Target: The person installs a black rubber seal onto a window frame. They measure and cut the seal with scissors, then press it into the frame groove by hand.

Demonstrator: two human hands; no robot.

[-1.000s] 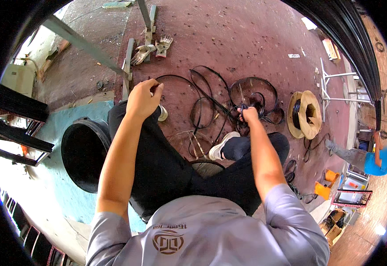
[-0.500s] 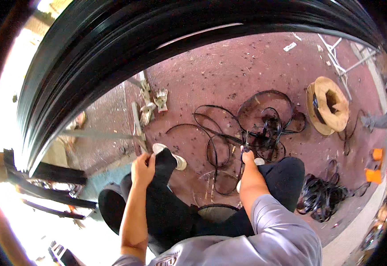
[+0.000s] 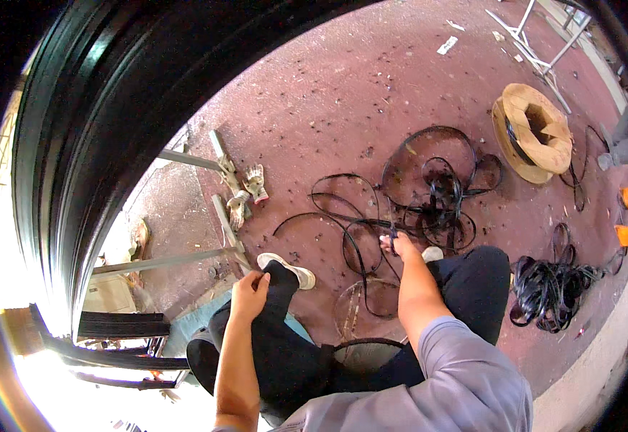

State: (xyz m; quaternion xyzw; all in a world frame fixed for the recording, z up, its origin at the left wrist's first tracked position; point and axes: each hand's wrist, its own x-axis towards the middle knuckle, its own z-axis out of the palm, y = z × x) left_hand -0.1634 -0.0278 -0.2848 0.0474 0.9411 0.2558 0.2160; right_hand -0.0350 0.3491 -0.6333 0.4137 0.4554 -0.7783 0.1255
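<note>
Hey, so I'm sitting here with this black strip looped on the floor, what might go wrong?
Loose loops of flat black strip lie close to a white shoe and could snag it. The overlapping loops may knot if pulled. The pale fabric gloves lie on the reddish floor, so your bare left hand and right hand might get scraped.

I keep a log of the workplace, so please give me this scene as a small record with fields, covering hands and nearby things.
Left hand: fingers curled, near a dark trouser leg; contents unclear
Right hand: closed on a small dark object, kind unclear
Ahead: black strip in loose loops on the reddish floor
Right side: cardboard spool; tangled black pile, nearer the person
Left side: two gloves by a metal frame
</note>
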